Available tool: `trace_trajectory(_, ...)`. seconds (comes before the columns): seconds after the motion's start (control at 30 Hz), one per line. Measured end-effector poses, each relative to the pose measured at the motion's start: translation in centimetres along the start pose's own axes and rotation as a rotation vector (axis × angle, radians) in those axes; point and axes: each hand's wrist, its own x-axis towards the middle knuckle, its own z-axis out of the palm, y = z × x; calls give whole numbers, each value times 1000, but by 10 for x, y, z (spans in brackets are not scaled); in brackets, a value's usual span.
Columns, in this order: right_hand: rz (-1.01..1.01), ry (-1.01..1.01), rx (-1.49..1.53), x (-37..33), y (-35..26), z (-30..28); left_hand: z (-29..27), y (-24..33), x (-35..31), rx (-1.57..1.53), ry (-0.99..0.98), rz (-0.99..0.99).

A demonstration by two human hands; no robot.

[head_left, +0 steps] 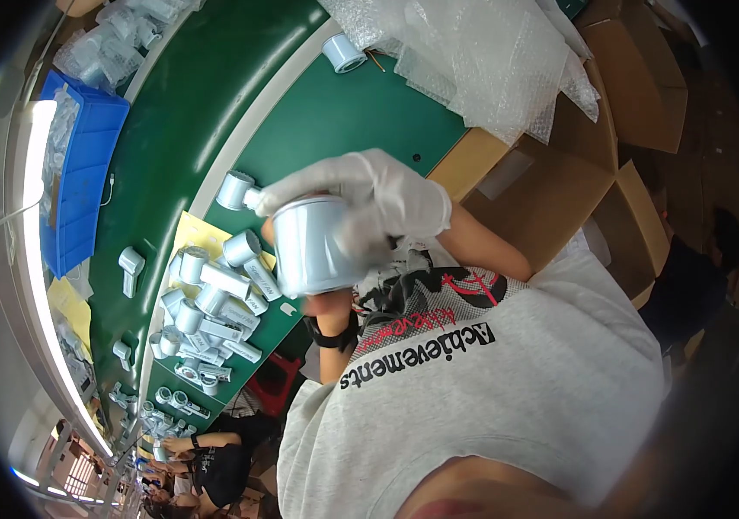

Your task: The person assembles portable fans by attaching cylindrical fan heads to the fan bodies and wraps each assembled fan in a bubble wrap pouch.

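Observation:
A glossy pale-blue cylindrical housing (310, 246) is held up close in front of my shirt. My right hand (378, 195), in a white glove, reaches over its top and right side; part of the glove is smeared by motion. My left hand (328, 304), with a black band on its wrist, supports the housing from behind and below, so most of its fingers are hidden. Just beyond the glove's fingertips, a similar cylinder-headed piece (233, 190) with a short handle lies on the green table. Left of the housing, several such pieces (209, 298) are piled up.
Bubble wrap (473, 65) hangs over open cardboard boxes (551, 190) at the right. Another cylinder (343, 54) stands on the green table (326, 121) at the far side. A blue bin (88, 164) with clear plastic bags stands far left. A co-worker (218, 467) sits at lower left.

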Motion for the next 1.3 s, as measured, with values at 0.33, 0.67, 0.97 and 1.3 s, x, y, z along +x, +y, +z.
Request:
trace_trajectory(0.33, 101, -150, -384, 4, -5, -10, 5, 9, 23, -30, 73, -412)
trace_trajectory(0.67, 175, 93, -259, -38, -16, 34, 53, 9, 67, -304, -206, -111)
trace_trajectory(0.97, 806, 387, 282, -26, -23, 13, 49, -36, 103, -324, -446, -361)
trace_trajectory(1.3, 609, 671, 698, -37, -38, -58, 64, -126, 121, 210, -234, -500)
